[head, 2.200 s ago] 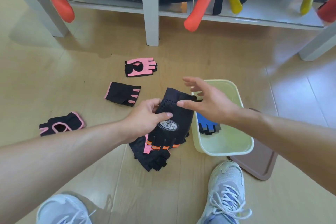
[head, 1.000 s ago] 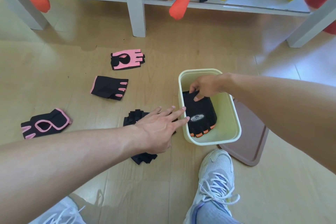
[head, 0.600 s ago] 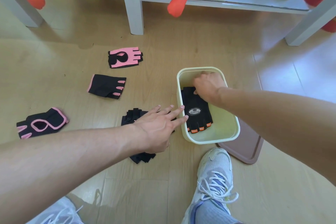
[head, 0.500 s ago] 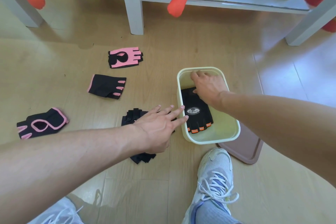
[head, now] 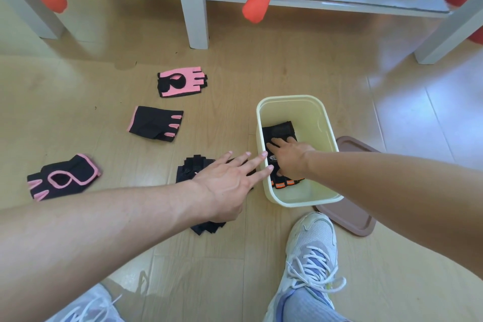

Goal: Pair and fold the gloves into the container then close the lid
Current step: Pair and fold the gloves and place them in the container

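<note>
Your right hand [head: 288, 158] has carried the black glove with orange trim [head: 281, 133] off your left hand [head: 227, 183] and down into the cream container [head: 330, 138], where it now lies flat on the bottom. That hand, which was at the glove's cuff end a moment ago, has slid toward you and now presses on the middle, covering the logo patch

Gloves on the floor, one in the container.
Right hand [head: 290, 159] presses a glove [head: 281, 131] inside the container [head: 326, 117]; lid [head: 350, 217] behind it, loose gloves [head: 156, 123] left of the left hand [head: 227, 180].
</note>
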`<state>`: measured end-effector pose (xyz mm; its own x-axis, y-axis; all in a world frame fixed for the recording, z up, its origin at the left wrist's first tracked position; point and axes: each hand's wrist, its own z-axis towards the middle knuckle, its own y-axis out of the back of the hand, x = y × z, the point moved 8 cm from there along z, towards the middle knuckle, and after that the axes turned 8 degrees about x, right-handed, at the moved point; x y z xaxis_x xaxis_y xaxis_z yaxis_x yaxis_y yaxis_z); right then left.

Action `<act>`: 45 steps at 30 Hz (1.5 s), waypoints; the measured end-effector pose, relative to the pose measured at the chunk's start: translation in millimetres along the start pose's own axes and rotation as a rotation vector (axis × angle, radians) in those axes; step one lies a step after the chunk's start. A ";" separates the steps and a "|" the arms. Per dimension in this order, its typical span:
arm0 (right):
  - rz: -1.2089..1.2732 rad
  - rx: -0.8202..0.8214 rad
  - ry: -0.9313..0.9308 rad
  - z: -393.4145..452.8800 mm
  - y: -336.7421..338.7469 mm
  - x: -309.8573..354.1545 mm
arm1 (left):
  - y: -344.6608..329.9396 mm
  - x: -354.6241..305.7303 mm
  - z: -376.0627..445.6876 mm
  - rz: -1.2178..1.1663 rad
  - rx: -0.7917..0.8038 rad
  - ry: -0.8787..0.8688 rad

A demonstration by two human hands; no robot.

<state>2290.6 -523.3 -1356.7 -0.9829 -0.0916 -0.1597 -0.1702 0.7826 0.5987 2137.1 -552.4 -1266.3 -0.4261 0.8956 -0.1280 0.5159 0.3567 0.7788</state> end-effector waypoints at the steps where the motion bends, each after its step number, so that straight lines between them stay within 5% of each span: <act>1: 0.009 0.001 -0.005 0.7 2.8 1.0 | -0.5 0.5 0.3 -0.005 -0.002 -0.001; 7: 0.045 0.040 0.011 -4.9 16.7 -6.9 | -15.4 9.9 -5.1 -0.264 -0.037 -0.008; 11: 0.074 -0.104 -0.077 -27.1 67.6 -21.8 | -59.1 35.5 -27.2 -0.360 0.120 0.082; 15: -0.012 -0.388 -0.231 -70.7 133.2 -22.6 | -105.6 65.2 -49.5 -0.287 0.281 0.136; 19: 0.091 -0.713 0.021 -90.5 175.2 24.1 | -138.4 80.9 -67.0 -0.148 0.428 0.180; 21: 0.079 -0.671 0.171 -82.7 164.2 66.5 | -142.3 80.9 -69.8 -0.158 0.432 0.178; 24: 0.034 -0.346 0.322 -56.9 107.8 124.7 | -140.7 80.9 -67.7 -0.250 0.401 0.195; 29: 0.199 -0.017 0.329 -29.8 38.4 161.4 | -131.4 93.8 -61.7 -0.343 0.276 0.257; 39: 0.137 -0.181 0.177 -16.7 31.5 168.7 | -131.3 138.3 -79.0 -0.401 0.132 0.369; 45: 0.263 -0.173 0.209 -20.3 34.0 169.0 | -165.6 225.0 -121.5 -0.381 0.284 0.775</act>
<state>2117.2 -524.7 -1347.4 -0.9846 -0.0394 0.1703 0.0981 0.6821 0.7246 1865.5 -442.3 -1349.5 -0.9329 0.3104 0.1824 0.3574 0.7363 0.5746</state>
